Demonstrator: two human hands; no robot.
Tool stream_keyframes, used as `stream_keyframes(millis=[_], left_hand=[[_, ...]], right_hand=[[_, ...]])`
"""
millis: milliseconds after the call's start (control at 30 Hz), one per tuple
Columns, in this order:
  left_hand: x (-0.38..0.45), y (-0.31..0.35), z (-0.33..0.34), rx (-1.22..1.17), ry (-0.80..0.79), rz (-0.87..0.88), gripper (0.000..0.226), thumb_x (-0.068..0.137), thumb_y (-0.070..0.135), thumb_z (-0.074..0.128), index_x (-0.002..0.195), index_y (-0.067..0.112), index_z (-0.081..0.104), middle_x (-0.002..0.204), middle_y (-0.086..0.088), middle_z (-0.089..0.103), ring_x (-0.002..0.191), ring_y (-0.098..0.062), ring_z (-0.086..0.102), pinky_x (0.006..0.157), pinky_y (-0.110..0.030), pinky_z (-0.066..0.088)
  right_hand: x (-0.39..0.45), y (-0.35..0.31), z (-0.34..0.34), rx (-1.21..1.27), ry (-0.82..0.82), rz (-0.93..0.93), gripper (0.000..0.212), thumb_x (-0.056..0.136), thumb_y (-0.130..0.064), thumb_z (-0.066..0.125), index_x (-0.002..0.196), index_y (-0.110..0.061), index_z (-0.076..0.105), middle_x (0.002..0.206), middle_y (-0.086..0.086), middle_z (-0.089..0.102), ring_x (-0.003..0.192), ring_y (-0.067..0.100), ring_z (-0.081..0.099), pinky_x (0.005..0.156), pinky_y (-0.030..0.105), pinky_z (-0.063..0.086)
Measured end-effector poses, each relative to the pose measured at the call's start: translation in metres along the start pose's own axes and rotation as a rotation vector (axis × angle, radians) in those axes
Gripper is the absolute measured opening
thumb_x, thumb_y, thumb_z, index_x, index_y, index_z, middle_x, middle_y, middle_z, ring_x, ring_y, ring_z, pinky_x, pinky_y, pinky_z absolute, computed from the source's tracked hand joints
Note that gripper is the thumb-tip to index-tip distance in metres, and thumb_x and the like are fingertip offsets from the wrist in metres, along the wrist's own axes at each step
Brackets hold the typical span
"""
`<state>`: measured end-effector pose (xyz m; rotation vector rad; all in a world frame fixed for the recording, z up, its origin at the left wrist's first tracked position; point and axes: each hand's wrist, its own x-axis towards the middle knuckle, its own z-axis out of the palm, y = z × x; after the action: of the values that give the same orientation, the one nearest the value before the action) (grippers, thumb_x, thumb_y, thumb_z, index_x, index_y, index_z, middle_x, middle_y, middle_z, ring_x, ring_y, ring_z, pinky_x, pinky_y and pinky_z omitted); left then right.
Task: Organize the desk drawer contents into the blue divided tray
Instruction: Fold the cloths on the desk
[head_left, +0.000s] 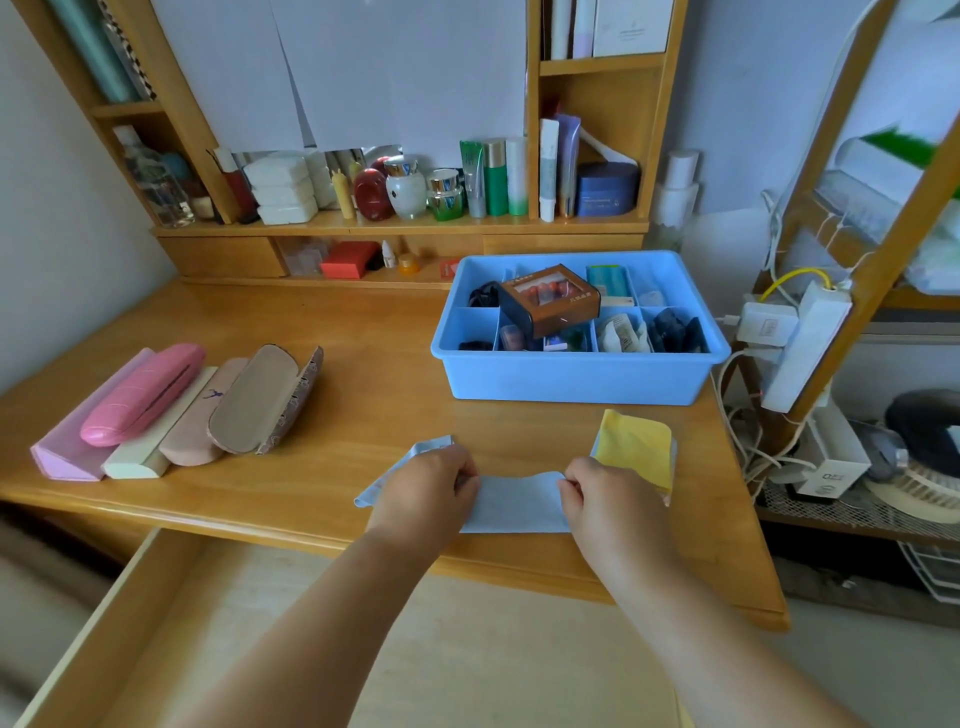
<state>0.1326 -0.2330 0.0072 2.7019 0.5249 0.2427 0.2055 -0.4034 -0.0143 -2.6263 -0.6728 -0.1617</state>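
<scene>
A light blue cloth (517, 506) lies on the wooden desk near its front edge. My left hand (428, 491) pinches the cloth's left part and my right hand (605, 501) pinches its right part. A yellow cloth (636, 447) lies just right of my right hand, partly under it. Behind the cloths stands the blue divided tray (576, 376), holding a brown box (550, 299) and several small items in its compartments. The open drawer (171, 623) shows a bare bottom below the desk edge.
Several glasses cases (176, 410) lie side by side at the desk's left. The shelf unit (400, 223) at the back carries bottles and jars. A power strip (805, 343) and cables hang at the right, beside a rack.
</scene>
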Motion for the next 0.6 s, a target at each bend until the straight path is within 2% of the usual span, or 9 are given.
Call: stream_keyframes(millis=[133,200,300,367,433,467,533,600], left_hand=[[0.003,0.0,0.004,0.04,-0.048,-0.039,0.012,0.093,0.026,0.049,0.1,0.02,0.057,0.083,0.005,0.064,0.077,-0.015,0.062,0.066,-0.028,0.049],[0.007,0.0,0.003,0.061,-0.089,-0.048,0.017,0.094,0.026,0.049,0.108,0.021,0.056,0.092,0.004,0.065,0.079,-0.014,0.062,0.071,-0.029,0.052],[0.012,0.001,-0.003,0.07,-0.188,-0.059,0.016,0.093,0.023,0.05,0.104,0.018,0.06,0.099,0.001,0.064,0.084,-0.014,0.061,0.076,-0.028,0.051],[0.012,0.001,-0.006,0.075,-0.246,-0.079,0.015,0.093,0.021,0.049,0.099,0.016,0.061,0.094,0.0,0.063,0.082,-0.016,0.06,0.075,-0.027,0.05],[0.01,0.003,-0.008,0.099,-0.265,-0.099,0.015,0.093,0.02,0.048,0.098,0.016,0.062,0.09,0.001,0.059,0.079,-0.015,0.057,0.072,-0.027,0.048],[0.008,0.003,-0.008,0.106,-0.26,-0.11,0.015,0.092,0.02,0.048,0.097,0.016,0.061,0.087,0.001,0.058,0.078,-0.015,0.056,0.069,-0.026,0.047],[0.003,0.004,-0.009,0.096,-0.238,-0.139,0.011,0.089,0.018,0.048,0.089,0.018,0.06,0.081,0.001,0.059,0.074,-0.014,0.054,0.062,-0.024,0.042],[-0.004,0.003,-0.011,0.071,-0.212,-0.144,0.008,0.086,0.016,0.049,0.082,0.02,0.055,0.082,0.0,0.063,0.072,-0.014,0.053,0.059,-0.023,0.039]], right_hand=[[-0.001,-0.001,0.006,-0.073,0.031,-0.035,0.012,0.094,-0.028,0.048,0.085,-0.021,0.046,0.063,-0.003,0.051,0.054,0.022,0.045,0.041,0.028,0.01],[-0.005,-0.001,0.007,-0.098,0.066,-0.094,0.01,0.088,-0.021,0.06,0.086,-0.016,0.051,0.058,0.0,0.057,0.047,0.024,0.053,0.04,0.023,0.006],[-0.011,-0.002,0.002,-0.089,0.17,-0.14,0.021,0.072,-0.014,0.077,0.078,-0.014,0.057,0.062,0.0,0.059,0.042,0.023,0.055,0.041,0.017,0.003],[-0.014,-0.002,-0.003,-0.061,0.252,-0.247,0.02,0.069,-0.01,0.078,0.071,-0.015,0.059,0.066,-0.001,0.056,0.046,0.021,0.054,0.035,0.021,0.019],[-0.018,-0.004,-0.003,0.024,0.246,-0.427,0.015,0.071,-0.006,0.075,0.069,-0.014,0.062,0.069,0.0,0.055,0.057,0.022,0.056,0.045,0.031,0.043],[-0.022,-0.005,-0.003,0.064,0.209,-0.498,0.012,0.072,-0.007,0.075,0.072,-0.015,0.066,0.071,-0.001,0.058,0.062,0.022,0.058,0.052,0.032,0.049],[-0.033,-0.009,-0.003,0.065,0.103,-0.579,0.012,0.071,-0.021,0.078,0.081,-0.021,0.072,0.079,-0.007,0.064,0.071,0.017,0.063,0.064,0.025,0.053],[-0.043,-0.008,-0.002,0.0,0.013,-0.609,0.029,0.066,-0.043,0.077,0.089,-0.028,0.072,0.087,-0.013,0.065,0.078,0.01,0.063,0.069,0.019,0.052]])
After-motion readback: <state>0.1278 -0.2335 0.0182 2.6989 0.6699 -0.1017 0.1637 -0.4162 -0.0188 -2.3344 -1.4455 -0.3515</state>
